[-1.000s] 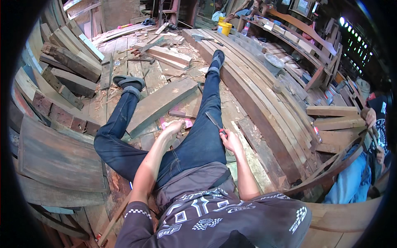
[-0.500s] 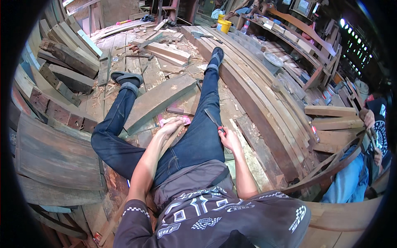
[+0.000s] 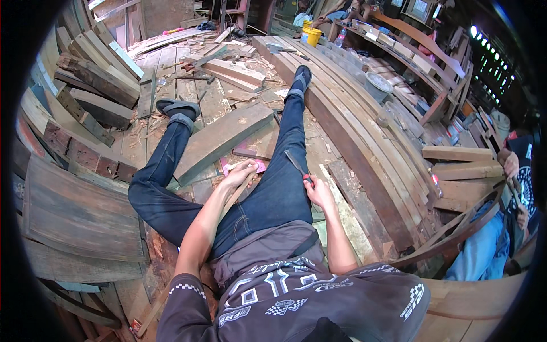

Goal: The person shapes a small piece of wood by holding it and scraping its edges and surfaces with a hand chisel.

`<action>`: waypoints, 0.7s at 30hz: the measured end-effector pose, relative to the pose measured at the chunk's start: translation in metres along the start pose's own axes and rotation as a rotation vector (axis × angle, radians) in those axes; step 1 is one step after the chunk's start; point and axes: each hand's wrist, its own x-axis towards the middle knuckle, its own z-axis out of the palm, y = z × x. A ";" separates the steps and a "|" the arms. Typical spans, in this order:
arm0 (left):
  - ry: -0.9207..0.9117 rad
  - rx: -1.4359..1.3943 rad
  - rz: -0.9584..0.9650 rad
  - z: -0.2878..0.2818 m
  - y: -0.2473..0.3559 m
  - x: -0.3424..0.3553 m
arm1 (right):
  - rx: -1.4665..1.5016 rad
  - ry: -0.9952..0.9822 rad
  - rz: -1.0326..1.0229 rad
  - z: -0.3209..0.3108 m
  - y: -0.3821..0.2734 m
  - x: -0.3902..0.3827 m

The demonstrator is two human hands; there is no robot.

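Note:
My left hand (image 3: 241,172) is closed around the upper end of a thin wooden strip (image 3: 232,200), which slants back along my forearm over my lap. Beyond those fingers lies something pink (image 3: 261,166) on the floor. Over my right thigh, my right hand (image 3: 321,192) grips a hand tool with a red-and-black handle (image 3: 308,180). Its narrow grey metal blade (image 3: 294,162) points forward and left; whether it is a chisel or a file I cannot tell. Between my outstretched legs rests a thick timber block (image 3: 225,139), with a short dark wood piece (image 3: 250,154) close to it.
Long stacked planks (image 3: 353,148) run along my right side. Timber offcuts (image 3: 94,80) and a broad dark board (image 3: 80,211) stand at left. Shavings and scraps litter the floor ahead. A yellow bucket (image 3: 310,36) is far off. Another person (image 3: 484,239) sits at right, holding a curved wooden piece.
The whole view has shifted slightly. Both hands keep their grips and nearly the same places, the strip in the left and the red-handled tool in the right.

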 end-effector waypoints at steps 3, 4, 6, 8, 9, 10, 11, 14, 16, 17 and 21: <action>0.005 -0.024 0.013 0.005 0.006 -0.004 | 0.014 0.010 -0.004 0.002 0.003 0.001; -0.007 -0.015 0.019 0.008 0.009 -0.005 | 0.022 0.019 -0.005 0.002 0.006 0.001; -0.013 -0.007 0.024 0.009 0.010 -0.007 | 0.009 -0.001 0.004 0.001 0.004 0.002; -0.045 0.055 0.089 0.009 0.011 -0.006 | -0.006 -0.008 0.005 0.000 0.002 0.002; -0.045 0.055 0.087 0.009 0.011 -0.006 | -0.005 -0.009 0.006 -0.001 0.001 0.002; -0.036 0.069 0.073 0.010 0.012 -0.006 | -0.014 -0.017 0.008 -0.001 0.001 0.002; -0.026 0.082 0.061 0.009 0.012 -0.006 | -0.024 -0.023 0.009 -0.002 0.001 0.002; -0.043 0.061 0.065 0.005 0.006 -0.002 | -0.006 -0.012 0.003 0.004 0.006 0.004; -0.028 0.040 0.054 0.006 0.005 -0.003 | -0.012 -0.023 0.009 0.003 0.007 0.004; -0.014 0.021 0.045 0.006 0.005 -0.003 | -0.018 -0.031 0.013 0.002 0.007 0.004; -0.019 0.035 0.058 0.005 0.003 -0.002 | -0.026 -0.013 0.000 0.002 0.006 0.003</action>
